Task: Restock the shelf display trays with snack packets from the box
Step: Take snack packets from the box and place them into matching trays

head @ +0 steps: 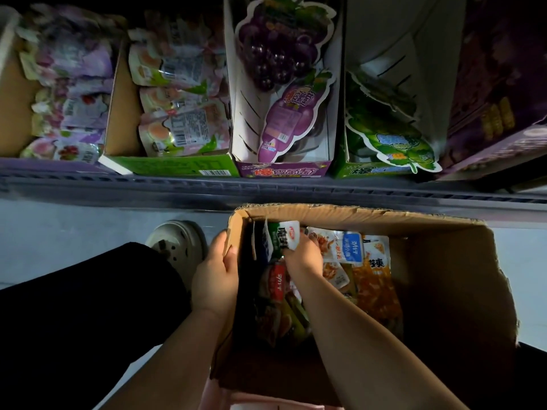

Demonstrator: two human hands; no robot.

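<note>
Along the top of the frame runs the shelf [266, 187] with its display trays. At upper left, a brown tray [11, 93] holds purple packets [74, 60]. Just beside it, a green-fronted tray [177, 168] is filled with peach packets [177, 125]. At upper centre, the purple tray [284, 170] holds grape-shaped packets [278, 54], with bare white wall showing around them. To its right, a green tray [370, 170] holds a leaf-green packet [393, 140], and a purple carton [497, 99] fills the upper right.

At lower left lies a dark trouser leg [88, 306], with a pale shoe [177, 241] above it. At lower centre, the left hand [216, 273] grips the left wall of the cardboard box [444, 276], fingers curled over its edge. Just right of it, the right hand [302, 255] is inside the box, fingers pinching a green-and-white packet [284, 235] standing upright against the left wall. More snack packets, among them an orange packet [373, 288], lie in the box's middle. The box fills the lower right of the frame, below the shelf.
</note>
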